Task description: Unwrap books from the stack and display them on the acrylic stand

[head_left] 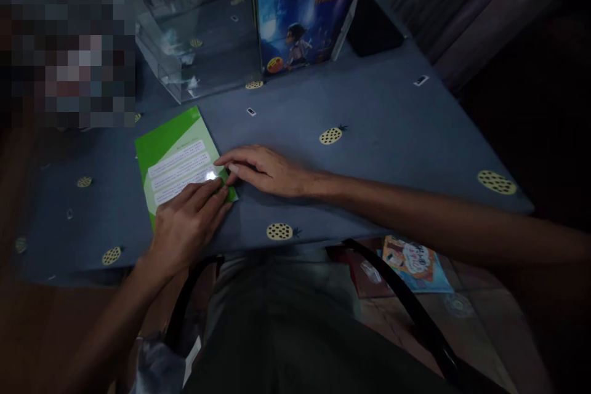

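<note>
With the green booklet [178,160] flat on the tabletop [369,104], I'd steady it under the left hand [187,215], fingers together, and go easy with the right hand's [272,169] slightly parted fingers at its edge.

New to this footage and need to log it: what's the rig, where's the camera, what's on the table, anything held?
There's no machine here, just a person's two bare hands. The single picture comes from a camera worn on the head, looking forward and down.

The left hand lies spread over the lower part of a green booklet. The right hand has its fingertips at the booklet's edge; whether they pinch it is unclear. Nothing is lifted.

The booklet lies on a table covered in blue-grey, pineapple-patterned cloth. Farther back are a clear plastic holder, an upright blue illustrated item and a flat dark object.
</note>
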`<action>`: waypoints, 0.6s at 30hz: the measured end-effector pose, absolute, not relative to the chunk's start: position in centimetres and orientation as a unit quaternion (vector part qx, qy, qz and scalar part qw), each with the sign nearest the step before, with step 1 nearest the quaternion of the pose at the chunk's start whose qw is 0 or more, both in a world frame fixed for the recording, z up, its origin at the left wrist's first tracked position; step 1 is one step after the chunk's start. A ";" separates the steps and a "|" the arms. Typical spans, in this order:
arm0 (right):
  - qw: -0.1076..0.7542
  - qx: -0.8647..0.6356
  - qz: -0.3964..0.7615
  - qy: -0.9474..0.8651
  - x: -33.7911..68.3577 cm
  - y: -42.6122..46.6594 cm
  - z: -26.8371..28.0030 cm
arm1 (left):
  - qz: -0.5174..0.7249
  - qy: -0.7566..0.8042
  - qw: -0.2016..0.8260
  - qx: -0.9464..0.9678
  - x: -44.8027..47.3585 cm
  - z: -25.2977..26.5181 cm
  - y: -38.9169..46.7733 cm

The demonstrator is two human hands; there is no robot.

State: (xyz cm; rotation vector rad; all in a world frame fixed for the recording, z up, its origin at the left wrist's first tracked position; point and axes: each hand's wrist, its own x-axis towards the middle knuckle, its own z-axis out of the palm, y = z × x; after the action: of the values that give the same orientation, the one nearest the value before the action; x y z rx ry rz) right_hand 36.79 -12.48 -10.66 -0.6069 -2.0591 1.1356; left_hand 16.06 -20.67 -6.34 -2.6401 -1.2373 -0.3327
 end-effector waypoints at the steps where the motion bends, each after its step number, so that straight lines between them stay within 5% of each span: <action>1: 0.350 -0.236 0.438 -0.794 36.7 -12.4 -10.7 | -0.117 -0.417 0.104 -0.895 16.0 -6.3 -20.7; 18: 0.344 -0.239 0.442 -0.793 36.8 -12.5 -10.2 | -0.116 -0.429 0.071 -0.893 16.0 -6.1 -20.5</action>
State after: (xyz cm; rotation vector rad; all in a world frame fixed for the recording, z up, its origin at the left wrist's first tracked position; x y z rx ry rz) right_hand 36.84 -12.48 -10.18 -0.6218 -2.0594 1.1486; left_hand 16.03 -20.54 -6.08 -2.6858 -1.2888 -0.3501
